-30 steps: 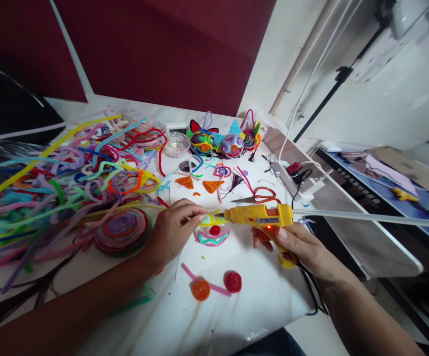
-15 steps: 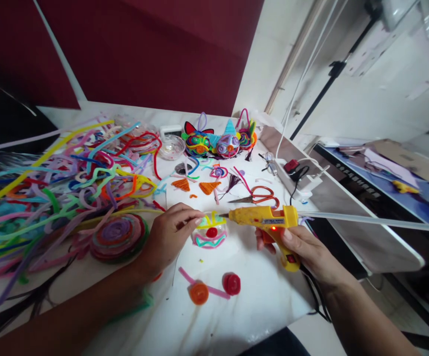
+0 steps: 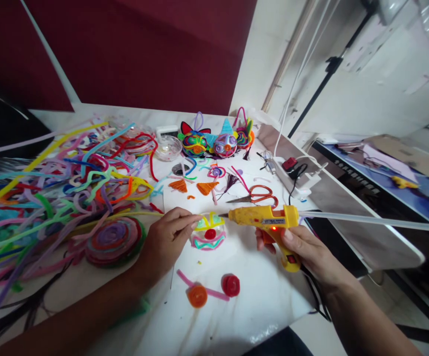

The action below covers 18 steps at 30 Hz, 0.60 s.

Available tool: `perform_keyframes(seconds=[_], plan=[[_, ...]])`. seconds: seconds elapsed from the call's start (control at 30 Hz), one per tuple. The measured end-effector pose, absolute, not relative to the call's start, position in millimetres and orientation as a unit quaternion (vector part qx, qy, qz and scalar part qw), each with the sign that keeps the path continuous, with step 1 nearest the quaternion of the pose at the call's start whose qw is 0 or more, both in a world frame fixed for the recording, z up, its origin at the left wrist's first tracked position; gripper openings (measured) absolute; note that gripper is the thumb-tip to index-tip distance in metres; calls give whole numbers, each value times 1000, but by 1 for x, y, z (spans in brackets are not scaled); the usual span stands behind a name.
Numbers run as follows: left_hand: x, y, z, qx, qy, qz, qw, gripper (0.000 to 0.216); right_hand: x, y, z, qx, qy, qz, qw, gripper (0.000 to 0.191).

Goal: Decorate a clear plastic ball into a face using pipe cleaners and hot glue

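Observation:
My left hand (image 3: 169, 240) is closed, thumb and fingertips pinched at the upper left edge of a small pipe-cleaner face (image 3: 209, 243). This face has yellow strips and pale green patches on top, a red round nose and a pink mouth with a teal zigzag. In my right hand (image 3: 301, 244) is a yellow hot glue gun (image 3: 261, 216), its red light lit and a long clear glue stick (image 3: 362, 221) out of the back. Its nozzle points left, at the face's upper right edge; whether it touches is unclear.
Loose pipe cleaners (image 3: 99, 163) heap at left beside a coiled disc (image 3: 114, 240). Orange-handled scissors (image 3: 261, 195) lie behind the glue gun. Orange (image 3: 197, 295) and red coils (image 3: 231, 285) lie in front. Decorated masks (image 3: 195, 143) and a power strip (image 3: 296, 180) stand farther back.
The view has shifted slightly, so the table things sit a little farther left. Both hands keep nearly the same pose, with the glue gun's nozzle still by the face.

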<state>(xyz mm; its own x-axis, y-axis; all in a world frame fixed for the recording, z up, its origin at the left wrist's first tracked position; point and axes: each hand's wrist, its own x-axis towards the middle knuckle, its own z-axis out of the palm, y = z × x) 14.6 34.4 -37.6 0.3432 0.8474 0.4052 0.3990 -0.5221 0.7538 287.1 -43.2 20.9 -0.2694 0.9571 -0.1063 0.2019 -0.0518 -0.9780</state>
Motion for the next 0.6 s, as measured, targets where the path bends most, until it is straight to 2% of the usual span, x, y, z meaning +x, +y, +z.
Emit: perform_keyframes(seconds=[0.27,0.6], plan=[[13,30,-37,789,394,405,239,24,289,-43,20,-509,-585,526,349,48],[11,28,-38,843,338,404,111,30,287,-44,22,-499,-572,533,374,45]])
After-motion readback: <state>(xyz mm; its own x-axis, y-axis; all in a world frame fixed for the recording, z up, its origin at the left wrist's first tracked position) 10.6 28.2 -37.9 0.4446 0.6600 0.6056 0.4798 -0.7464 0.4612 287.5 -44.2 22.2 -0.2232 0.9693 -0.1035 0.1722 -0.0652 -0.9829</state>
